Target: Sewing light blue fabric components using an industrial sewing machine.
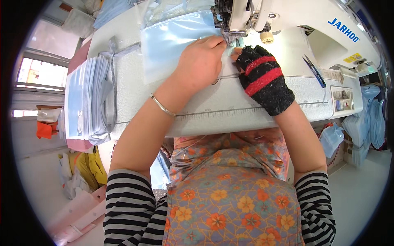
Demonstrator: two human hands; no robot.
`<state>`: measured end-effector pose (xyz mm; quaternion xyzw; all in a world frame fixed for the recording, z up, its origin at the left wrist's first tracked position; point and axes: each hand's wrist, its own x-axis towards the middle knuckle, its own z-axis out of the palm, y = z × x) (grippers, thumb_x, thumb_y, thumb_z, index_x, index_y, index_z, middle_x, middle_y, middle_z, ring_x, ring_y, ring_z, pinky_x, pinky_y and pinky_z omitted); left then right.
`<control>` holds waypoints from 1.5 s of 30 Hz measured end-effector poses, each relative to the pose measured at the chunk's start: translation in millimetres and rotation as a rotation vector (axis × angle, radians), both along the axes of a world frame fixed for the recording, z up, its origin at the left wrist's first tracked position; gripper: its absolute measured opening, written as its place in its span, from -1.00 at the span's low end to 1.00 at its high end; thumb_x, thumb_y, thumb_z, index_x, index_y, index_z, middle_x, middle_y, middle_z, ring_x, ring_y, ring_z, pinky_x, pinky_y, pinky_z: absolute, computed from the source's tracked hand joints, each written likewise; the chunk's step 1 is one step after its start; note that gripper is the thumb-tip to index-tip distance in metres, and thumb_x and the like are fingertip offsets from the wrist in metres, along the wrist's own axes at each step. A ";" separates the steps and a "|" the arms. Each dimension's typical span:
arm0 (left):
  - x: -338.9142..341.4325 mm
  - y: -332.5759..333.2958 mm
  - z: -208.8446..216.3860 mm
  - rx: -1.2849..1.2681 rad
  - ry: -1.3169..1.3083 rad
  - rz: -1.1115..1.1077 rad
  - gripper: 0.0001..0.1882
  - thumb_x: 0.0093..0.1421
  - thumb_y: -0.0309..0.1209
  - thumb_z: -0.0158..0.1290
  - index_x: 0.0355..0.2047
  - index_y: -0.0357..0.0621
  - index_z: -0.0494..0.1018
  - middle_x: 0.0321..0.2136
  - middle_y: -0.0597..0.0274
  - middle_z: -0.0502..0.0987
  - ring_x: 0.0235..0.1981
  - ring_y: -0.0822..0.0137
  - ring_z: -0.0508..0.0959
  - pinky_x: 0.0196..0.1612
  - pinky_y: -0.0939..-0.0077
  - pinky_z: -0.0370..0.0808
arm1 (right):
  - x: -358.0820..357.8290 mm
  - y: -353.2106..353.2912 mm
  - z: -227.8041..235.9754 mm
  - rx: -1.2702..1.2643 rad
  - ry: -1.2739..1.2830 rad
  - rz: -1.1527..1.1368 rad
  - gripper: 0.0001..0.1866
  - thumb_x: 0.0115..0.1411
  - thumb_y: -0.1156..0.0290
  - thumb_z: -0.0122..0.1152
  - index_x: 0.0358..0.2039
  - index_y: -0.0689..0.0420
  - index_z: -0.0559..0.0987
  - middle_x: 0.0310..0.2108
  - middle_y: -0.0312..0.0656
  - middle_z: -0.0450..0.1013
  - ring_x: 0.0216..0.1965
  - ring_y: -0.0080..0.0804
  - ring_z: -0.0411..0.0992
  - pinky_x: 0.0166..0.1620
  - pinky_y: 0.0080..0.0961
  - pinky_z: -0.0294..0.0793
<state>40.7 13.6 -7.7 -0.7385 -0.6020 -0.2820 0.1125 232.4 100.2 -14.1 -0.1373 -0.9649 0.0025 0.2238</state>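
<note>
My left hand (202, 60), bare with a bangle at the wrist, is closed, its fingertips on the edge of a light blue sheet with a clear plastic layer (174, 41), just left of the presser foot (234, 39). The sheet lies flat on the sewing machine bed and runs off to the left. Close to the right of the foot is my right hand (264, 78), in a black fingerless glove with red stripes. Its fingers are curled together, and what they hold, if anything, is hidden. The needle point cannot be made out.
The white sewing machine head (295, 18) spans the upper right. Blue-handled thread snips (314, 71) lie on the bed, near a small tray of bobbins (342, 99). At left stands a tied stack of light blue pieces (88, 98). More blue pieces (365, 119) hang at right.
</note>
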 end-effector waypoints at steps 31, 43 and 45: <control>15.0 -35.6 -0.3 -0.273 0.134 -0.012 -0.40 0.24 -0.15 0.00 0.23 -0.17 0.27 0.31 -0.06 0.22 0.36 -0.05 0.18 0.32 -0.24 0.09 | -0.3 3.4 -0.9 -0.065 0.071 0.068 -0.52 -0.03 0.43 0.18 -0.01 0.16 0.55 0.02 -0.06 0.49 0.06 -0.13 0.43 0.21 -0.19 0.35; 26.3 -38.4 2.5 -0.338 0.089 0.107 -0.33 0.26 -0.18 -0.01 0.30 -0.27 0.18 0.33 -0.04 0.19 0.38 0.00 0.14 0.38 -0.13 0.02 | 12.4 -14.5 14.2 -0.120 0.042 0.150 -0.58 -0.04 0.59 0.14 -0.09 0.17 0.57 -0.05 -0.06 0.51 -0.01 0.00 0.45 0.09 -0.20 0.44; 24.5 -38.3 -0.2 -0.234 0.084 0.066 -0.34 0.23 -0.17 0.01 0.23 -0.36 0.25 0.27 -0.13 0.26 0.34 -0.03 0.21 0.35 -0.13 0.09 | 11.0 -11.1 8.1 -0.105 0.061 0.165 -0.58 -0.02 0.61 0.12 -0.08 0.18 0.57 -0.06 -0.05 0.52 -0.01 -0.02 0.45 0.09 -0.21 0.44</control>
